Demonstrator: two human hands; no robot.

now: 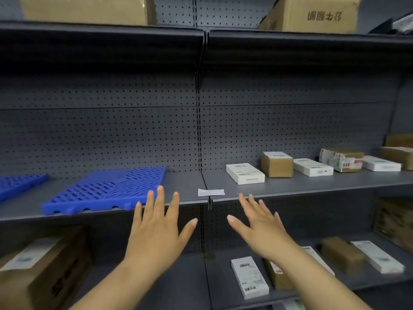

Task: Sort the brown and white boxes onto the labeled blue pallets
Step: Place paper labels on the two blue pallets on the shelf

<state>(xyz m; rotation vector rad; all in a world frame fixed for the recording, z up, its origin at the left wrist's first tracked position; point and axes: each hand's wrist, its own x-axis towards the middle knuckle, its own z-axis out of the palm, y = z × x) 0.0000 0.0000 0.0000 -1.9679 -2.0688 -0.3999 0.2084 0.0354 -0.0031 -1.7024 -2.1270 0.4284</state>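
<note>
My left hand point(156, 233) hovered before the blue pallet point(105, 190), right hand point(262, 231) nearer the white box point(245, 173); fingers point(159, 202) wide, empty, ready, I reckoned, for grabbing.

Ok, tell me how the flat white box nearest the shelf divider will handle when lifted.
The white box looks stiff: its edges are crisp and square. Lying flat and low on the shelf, it should slide rather than tip or roll. Its thin build suggests it is probably light.
</note>
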